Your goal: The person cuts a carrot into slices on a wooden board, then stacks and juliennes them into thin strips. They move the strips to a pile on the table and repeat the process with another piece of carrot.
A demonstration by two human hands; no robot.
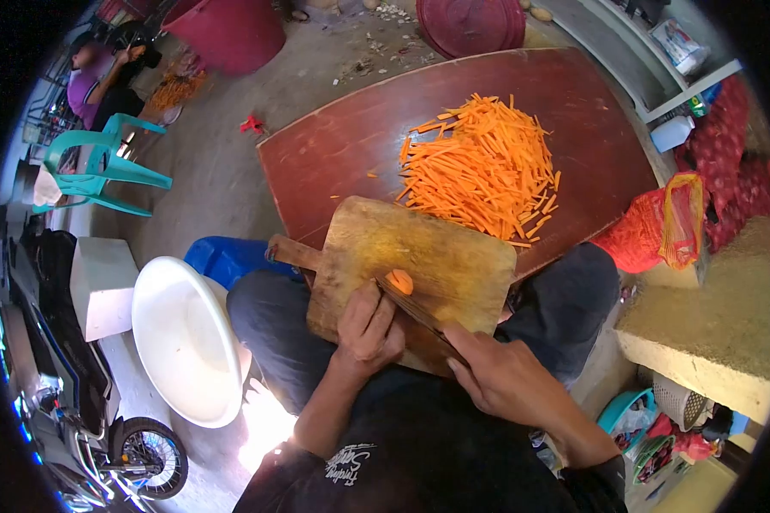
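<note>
A wooden cutting board [453,248] with a handle rests over my lap, against the edge of a red-brown table [334,145]. My right hand [505,372] is wrapped round a knife [415,309], whose blade points up and left across the board. At the blade's tip lies a small orange carrot piece [399,280]. My left hand [368,329] has its fingers bent together by the blade, just below the carrot piece; what they pinch is hidden. A large heap of carrot sticks [483,167] lies on the table beyond the board.
A white basin [184,342] stands at left, near a green chair [103,162] and a motorcycle [150,457]. Another person [94,81] sits at the upper left. Red buckets stand beyond the table. A red net bag [646,231] lies at right beside a concrete ledge [701,333].
</note>
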